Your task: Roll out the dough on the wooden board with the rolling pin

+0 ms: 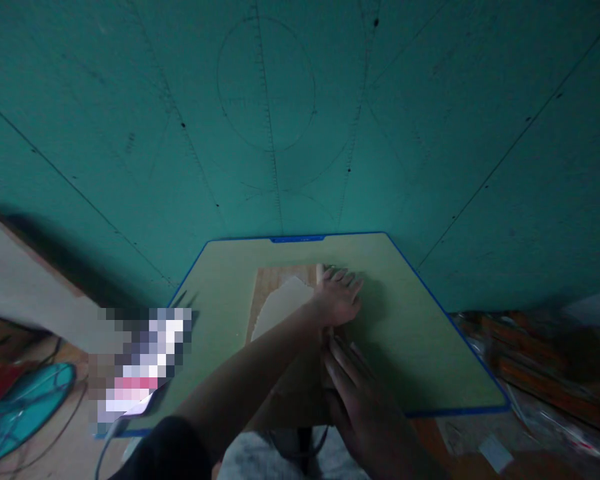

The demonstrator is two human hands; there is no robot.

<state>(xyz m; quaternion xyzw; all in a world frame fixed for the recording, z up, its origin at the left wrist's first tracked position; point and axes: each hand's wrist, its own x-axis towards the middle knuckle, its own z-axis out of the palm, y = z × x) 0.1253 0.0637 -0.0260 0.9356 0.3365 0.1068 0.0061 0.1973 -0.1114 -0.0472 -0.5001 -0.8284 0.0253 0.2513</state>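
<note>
Pale wood forms the small board [266, 283], which lies on the blue-rimmed, light green table [415, 353]. On the board spreads a thin whitish sheet [283, 307], apparently dough, partly hidden by the left forearm. Along the board's right side lies a light rod [320, 272], seemingly a rolling pin, mostly covered by the hands. Over its far part rests the left hand [337, 300], unclenched, fingers spread past the board's right edge. Toward the board's near right corner, the right hand [355, 387] has its fingers at the rod; whether they close around it, I cannot tell. Left of the board sits a pixelated, bright device [147, 367] with a cable [105, 448]. Beyond the board rises a green wall [295, 200] marked with ruler-like lines.
</note>
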